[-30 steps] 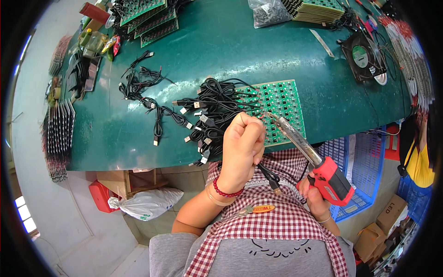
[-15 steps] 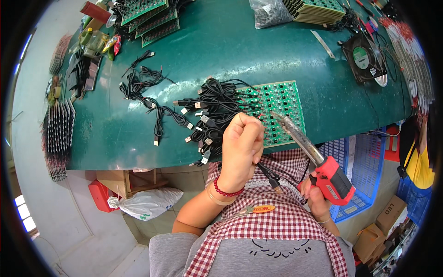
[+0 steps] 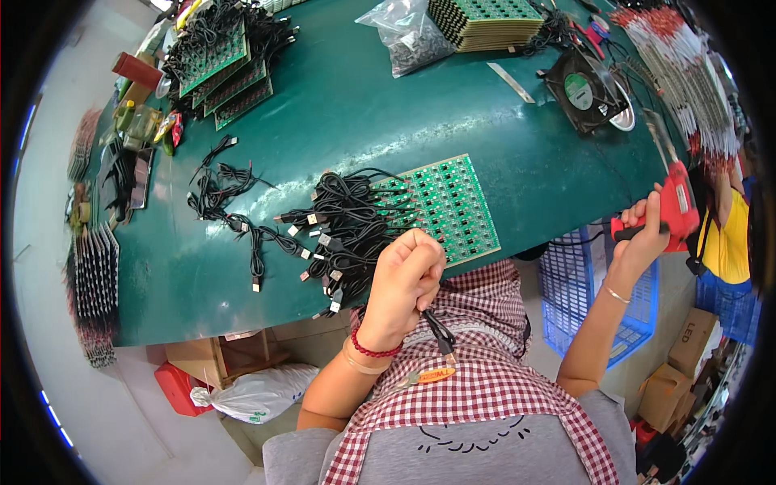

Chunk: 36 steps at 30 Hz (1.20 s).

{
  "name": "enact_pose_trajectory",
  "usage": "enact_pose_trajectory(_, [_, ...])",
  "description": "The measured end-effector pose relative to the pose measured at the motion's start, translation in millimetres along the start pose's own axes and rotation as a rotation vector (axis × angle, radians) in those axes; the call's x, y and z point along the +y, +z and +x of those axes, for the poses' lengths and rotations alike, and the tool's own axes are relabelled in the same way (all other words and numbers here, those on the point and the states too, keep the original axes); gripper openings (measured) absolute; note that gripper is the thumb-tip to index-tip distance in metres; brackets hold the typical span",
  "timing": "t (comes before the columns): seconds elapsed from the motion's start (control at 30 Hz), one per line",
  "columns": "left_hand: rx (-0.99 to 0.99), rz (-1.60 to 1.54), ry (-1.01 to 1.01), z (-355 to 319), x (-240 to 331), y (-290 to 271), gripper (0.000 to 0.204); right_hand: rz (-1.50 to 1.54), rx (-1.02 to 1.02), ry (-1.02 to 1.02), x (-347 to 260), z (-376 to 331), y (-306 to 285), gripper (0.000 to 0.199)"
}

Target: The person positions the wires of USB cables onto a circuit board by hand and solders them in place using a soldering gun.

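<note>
A green circuit board panel (image 3: 462,212) lies near the table's front edge, with black USB cables (image 3: 343,212) bunched over its left side. My left hand (image 3: 406,279) is closed on a black USB cable (image 3: 439,327) just in front of the panel; the plug hangs below my fist. The cable's other end is hidden by my fingers. Out to the right, my right hand (image 3: 643,230) grips a red and black soldering gun (image 3: 681,202). Its metal barrel points up and away, near a small silver dish (image 3: 624,117) beside the black fan (image 3: 580,90).
Loose USB cables (image 3: 222,190) lie left of the panel. At the back are stacked boards with cables (image 3: 230,81), a plastic bag of dark parts (image 3: 411,39), bare stacked boards (image 3: 483,24) and a flat metal strip (image 3: 511,82). Blue crates (image 3: 562,295) stand below the table's right side.
My right hand has carried the soldering gun away from the board panel, out to the right. My left hand stays closed on the cable. The whole view has shifted somewhat.
</note>
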State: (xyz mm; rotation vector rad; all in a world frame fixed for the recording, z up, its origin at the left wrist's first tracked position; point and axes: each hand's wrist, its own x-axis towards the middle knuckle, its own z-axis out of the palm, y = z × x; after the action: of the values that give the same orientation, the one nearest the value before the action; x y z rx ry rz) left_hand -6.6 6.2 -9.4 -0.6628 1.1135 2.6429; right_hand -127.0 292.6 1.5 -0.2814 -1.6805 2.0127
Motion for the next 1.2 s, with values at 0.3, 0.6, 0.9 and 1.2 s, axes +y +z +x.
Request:
enact_pose_trajectory(0.3, [-0.287,-0.057,-0.234,2,0,11,0.010,-0.143,-0.579,0.213,-3,-127,37,0.037])
enact_pose_trajectory(0.6, [-0.227,0.117,-0.234,-5,2,15,0.008,-0.041,-0.917,0.291,-11,-128,58,0.037])
enact_pose_trajectory(0.9, [-0.281,0.223,-0.212,-9,9,15,0.006,-0.095,-0.896,0.352,-20,-132,57,0.038])
enact_pose_trajectory(1.2, [-0.298,1.037,0.715,-14,11,18,0.013,0.369,-0.709,0.983,-16,-131,59,0.046])
